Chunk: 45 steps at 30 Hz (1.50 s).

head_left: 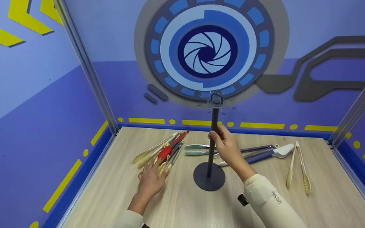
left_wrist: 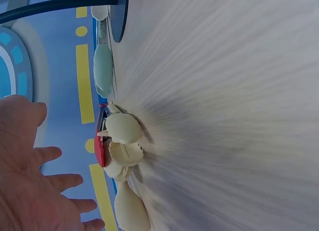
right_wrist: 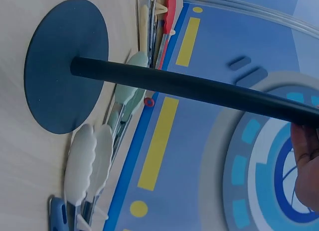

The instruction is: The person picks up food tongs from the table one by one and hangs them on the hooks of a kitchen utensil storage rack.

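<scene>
A dark metal stand with a round base (head_left: 208, 183) and a ring of hooks (head_left: 216, 101) on top stands upright at the middle of the table. My right hand (head_left: 228, 147) grips its pole (head_left: 211, 152) in the upper half. To the left, my left hand (head_left: 152, 182) hovers over a pile of tongs, its fingers spread and straight in the left wrist view. In that pile are red tongs (head_left: 164, 153) and several cream-tipped tongs (head_left: 142, 157). The left wrist view shows a gap between the fingers and the cream tips (left_wrist: 123, 128).
Behind and right of the pole lie teal-tipped tongs (head_left: 195, 153) and blue-handled tongs (head_left: 261, 156), with a white head (head_left: 284, 151) beside them. Cream tongs (head_left: 306, 180) lie spread at the far right. Printed walls (head_left: 122, 91) close off the back and sides.
</scene>
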Each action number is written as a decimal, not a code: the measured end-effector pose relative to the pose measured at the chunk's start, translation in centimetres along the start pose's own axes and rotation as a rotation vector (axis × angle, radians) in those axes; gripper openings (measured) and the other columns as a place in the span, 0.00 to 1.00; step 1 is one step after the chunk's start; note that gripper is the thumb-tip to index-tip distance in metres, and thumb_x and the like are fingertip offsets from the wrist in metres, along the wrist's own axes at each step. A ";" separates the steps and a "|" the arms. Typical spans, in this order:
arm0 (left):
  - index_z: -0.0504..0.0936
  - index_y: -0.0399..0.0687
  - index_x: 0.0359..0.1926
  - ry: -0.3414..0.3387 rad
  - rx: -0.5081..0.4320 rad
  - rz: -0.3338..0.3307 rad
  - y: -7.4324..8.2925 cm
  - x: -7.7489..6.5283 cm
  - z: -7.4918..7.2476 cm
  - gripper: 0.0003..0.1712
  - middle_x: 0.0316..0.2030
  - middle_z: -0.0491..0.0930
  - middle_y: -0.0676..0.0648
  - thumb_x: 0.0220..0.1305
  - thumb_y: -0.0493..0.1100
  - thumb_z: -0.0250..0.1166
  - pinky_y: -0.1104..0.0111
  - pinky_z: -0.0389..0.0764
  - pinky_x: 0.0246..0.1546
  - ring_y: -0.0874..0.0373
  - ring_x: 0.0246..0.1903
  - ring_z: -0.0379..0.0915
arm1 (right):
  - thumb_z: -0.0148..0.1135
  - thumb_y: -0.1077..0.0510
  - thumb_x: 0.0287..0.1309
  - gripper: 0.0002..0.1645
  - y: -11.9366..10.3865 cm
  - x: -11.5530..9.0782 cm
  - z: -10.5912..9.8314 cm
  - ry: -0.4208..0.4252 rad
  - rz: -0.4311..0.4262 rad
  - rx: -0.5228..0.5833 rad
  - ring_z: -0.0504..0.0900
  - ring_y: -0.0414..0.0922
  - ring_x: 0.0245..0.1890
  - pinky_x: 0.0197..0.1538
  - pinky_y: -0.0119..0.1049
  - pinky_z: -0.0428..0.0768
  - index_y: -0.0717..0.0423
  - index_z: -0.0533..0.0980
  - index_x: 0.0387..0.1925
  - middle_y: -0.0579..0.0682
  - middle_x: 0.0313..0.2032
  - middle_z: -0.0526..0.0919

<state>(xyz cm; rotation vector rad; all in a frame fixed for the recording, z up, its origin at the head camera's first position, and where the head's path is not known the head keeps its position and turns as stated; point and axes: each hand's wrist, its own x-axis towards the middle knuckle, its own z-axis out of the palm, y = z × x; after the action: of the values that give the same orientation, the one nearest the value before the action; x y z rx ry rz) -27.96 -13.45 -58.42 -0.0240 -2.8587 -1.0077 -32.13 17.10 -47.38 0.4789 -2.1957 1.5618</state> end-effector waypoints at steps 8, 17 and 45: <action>0.70 0.49 0.78 -0.016 -0.047 -0.018 -0.4 -0.4 0.1 0.35 0.79 0.65 0.32 0.77 0.55 0.64 0.26 0.53 0.72 0.25 0.80 0.53 | 0.59 0.51 0.80 0.08 0.6 -0.6 -1.3 0.022 0.020 0.017 0.86 0.50 0.39 0.44 0.31 0.83 0.49 0.81 0.48 0.52 0.39 0.88; 0.71 0.52 0.78 -0.024 -0.077 -0.026 -0.8 -0.7 0.3 0.34 0.79 0.65 0.34 0.77 0.55 0.64 0.27 0.52 0.73 0.24 0.80 0.53 | 0.58 0.54 0.80 0.08 0.7 -1.3 -2.1 0.046 0.046 0.020 0.87 0.51 0.42 0.47 0.30 0.84 0.52 0.80 0.49 0.51 0.39 0.88; 0.69 0.49 0.79 -0.048 -0.076 -0.007 -0.3 -0.3 0.4 0.35 0.80 0.65 0.34 0.78 0.54 0.63 0.29 0.53 0.73 0.25 0.81 0.51 | 0.48 0.54 0.85 0.20 -1.0 -0.4 -5.0 -0.039 0.053 -0.011 0.83 0.43 0.56 0.60 0.29 0.81 0.55 0.75 0.68 0.55 0.58 0.85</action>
<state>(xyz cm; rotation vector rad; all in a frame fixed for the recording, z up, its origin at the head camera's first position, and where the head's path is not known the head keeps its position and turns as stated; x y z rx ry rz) -27.70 -13.37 -58.95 -0.0451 -2.8640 -1.1319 -30.67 21.53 -45.37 0.4552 -2.2628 1.5792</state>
